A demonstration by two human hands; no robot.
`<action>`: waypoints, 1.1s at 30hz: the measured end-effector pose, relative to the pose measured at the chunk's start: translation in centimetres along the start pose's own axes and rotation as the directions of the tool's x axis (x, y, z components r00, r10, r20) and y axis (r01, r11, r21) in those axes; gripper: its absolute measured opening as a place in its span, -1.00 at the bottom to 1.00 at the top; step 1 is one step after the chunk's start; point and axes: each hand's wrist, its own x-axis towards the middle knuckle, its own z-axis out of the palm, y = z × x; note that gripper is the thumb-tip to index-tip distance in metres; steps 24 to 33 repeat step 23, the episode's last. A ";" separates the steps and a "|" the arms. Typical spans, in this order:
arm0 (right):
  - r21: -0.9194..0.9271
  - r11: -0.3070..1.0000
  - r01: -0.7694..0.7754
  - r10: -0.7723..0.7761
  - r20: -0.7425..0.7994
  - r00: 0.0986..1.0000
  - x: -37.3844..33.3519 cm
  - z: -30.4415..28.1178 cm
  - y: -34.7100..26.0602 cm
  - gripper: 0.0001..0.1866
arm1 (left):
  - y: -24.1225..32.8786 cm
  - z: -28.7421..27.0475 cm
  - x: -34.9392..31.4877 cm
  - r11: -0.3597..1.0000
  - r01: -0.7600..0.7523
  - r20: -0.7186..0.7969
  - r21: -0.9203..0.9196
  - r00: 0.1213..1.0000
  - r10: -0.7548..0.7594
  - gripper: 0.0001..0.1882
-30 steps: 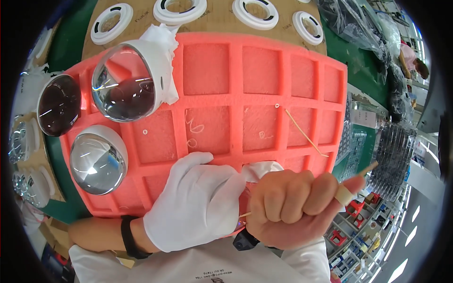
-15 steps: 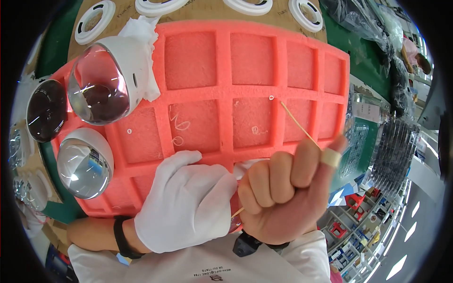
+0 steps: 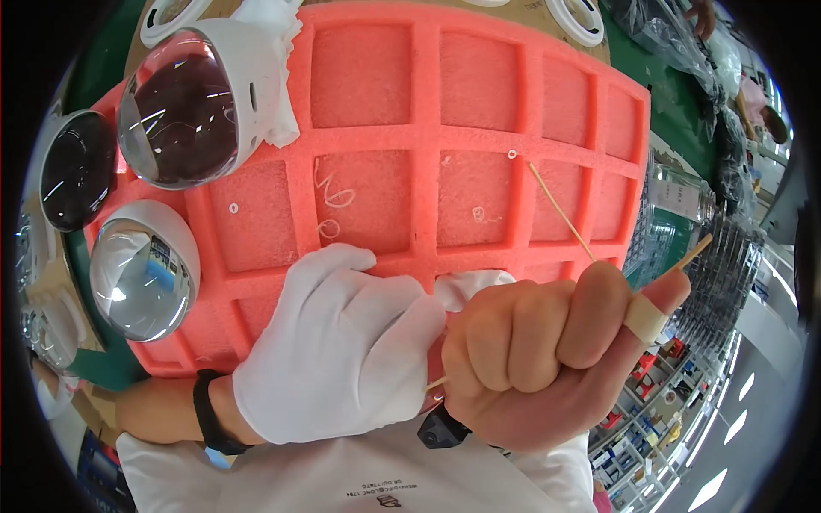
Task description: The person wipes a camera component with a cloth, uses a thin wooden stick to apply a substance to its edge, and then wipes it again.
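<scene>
My right hand [image 3: 547, 359], bare with a pale band around the thumb, is closed on a thin yellowish strip [image 3: 560, 210]. One length of the strip slants up and left over the foam tray; another tip sticks out past the thumb. A short piece shows in the gap between my hands. Close beside it, my left hand [image 3: 342, 350] wears a white glove, its fingers curled; what they hold is hidden. Both hands are above the near side of a red foam tray [image 3: 425, 94]. Behind my right hand lies a crumpled white cloth [image 3: 466, 286].
Left on the tray are a large white dome unit [image 3: 184, 111] in a white wrap, a dark dome [image 3: 79, 171] and a clear, shiny dome [image 3: 144, 269]. A small white ring [image 3: 512, 154] and loose curled threads [image 3: 336, 197] lie on the foam. Stacked clear trays [image 3: 714, 265] stand right.
The tray and domes have shifted up in the picture. My right hand has moved rightward and looks larger. A strip tip now shows beyond its thumb. My left hand stays curled.
</scene>
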 end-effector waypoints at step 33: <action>-0.016 0.982 0.188 -0.188 -0.031 0.982 -0.1 1.2 1.0 -0.34 | 0.2 -0.5 0.1 0.998 -0.029 0.055 -0.047 0.998 0.032 -0.45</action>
